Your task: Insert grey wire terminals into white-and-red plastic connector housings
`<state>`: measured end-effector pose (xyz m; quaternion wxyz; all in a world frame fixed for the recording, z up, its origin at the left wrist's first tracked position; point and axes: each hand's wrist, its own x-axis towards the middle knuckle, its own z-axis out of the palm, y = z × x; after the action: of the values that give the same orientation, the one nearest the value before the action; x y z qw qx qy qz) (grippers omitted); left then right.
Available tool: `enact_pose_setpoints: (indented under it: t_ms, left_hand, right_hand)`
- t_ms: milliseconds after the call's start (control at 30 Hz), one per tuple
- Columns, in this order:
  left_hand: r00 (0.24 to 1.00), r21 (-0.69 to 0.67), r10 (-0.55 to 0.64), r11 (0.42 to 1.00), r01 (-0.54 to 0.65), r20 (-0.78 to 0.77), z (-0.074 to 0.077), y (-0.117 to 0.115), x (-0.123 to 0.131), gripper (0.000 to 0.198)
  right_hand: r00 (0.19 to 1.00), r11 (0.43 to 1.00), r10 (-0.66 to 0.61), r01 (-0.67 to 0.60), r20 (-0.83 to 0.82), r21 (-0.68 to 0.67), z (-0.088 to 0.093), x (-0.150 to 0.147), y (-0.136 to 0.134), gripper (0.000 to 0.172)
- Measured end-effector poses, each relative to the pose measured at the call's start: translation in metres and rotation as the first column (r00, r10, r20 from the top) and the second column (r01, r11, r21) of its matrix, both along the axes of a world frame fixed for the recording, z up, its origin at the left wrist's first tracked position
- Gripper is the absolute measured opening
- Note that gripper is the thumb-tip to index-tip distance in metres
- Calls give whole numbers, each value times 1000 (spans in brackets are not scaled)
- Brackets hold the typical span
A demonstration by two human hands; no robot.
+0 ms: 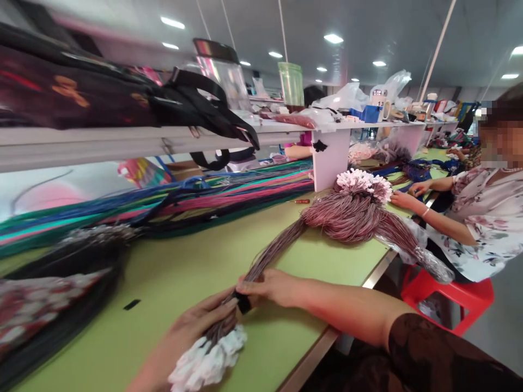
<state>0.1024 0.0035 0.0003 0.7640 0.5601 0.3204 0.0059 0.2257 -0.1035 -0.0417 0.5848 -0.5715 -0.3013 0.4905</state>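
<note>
A bundle of thin mauve-brown cords (280,245) with white tips (206,359) runs across the green table. My left hand (206,314) is closed around it just above the white tips. Close beside it, my right hand (275,287) pinches the same bundle a little farther up. A short black strip (244,303), looking like tape, sits at the bundle between my two hands. How far it wraps round the cords is hidden by my fingers. The far end leads to a large heap of the same cords (347,218), topped with white ends (363,184).
Another black strip (132,305) lies on the green tabletop (163,272). Black cords (102,256) are at the left; long coloured cords (229,190) stretch along the back. A shelf holds a dark bag (102,92). At right, a co-worker (486,212) sits on a red stool (474,296).
</note>
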Motion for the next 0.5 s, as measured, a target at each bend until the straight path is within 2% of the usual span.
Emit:
enact_pose_setpoints:
  t_ms: [33,100,167,200,267,367,467,500]
  left_hand:
    - [1000,-58,-25,998,24,-16,1,1,1,60]
    - [996,-13,-79,997,79,-29,3,6,2,55]
    - [990,193,-136,971,139,-27,3,12,1,50]
    - [986,330,-161,930,163,-34,2,15,1,49]
    - [980,595,-175,780,194,-91,0,17,-2,50]
    - [968,826,-154,506,248,-196,-7,14,-8,48]
    - [952,917,-154,267,296,-263,-13,8,-13,43]
    - [944,929,-163,193,315,-287,-15,7,-14,42]
  right_hand:
    - [998,1000,19,-20,-51,-13,0,-1,2,40]
    - [993,995,67,-74,-101,-62,3,-2,2,29]
    - [986,989,80,-97,-144,-115,10,-2,-1,15]
    - [983,985,81,-105,-167,-136,13,-2,-3,9]
    - [985,974,90,-118,-149,-192,17,-4,-4,2]
    - [982,954,116,-68,149,-292,17,-9,-1,5]
    - [844,955,128,36,520,-293,21,-21,-4,13]
    - [788,956,158,28,595,-291,27,-27,-7,17]
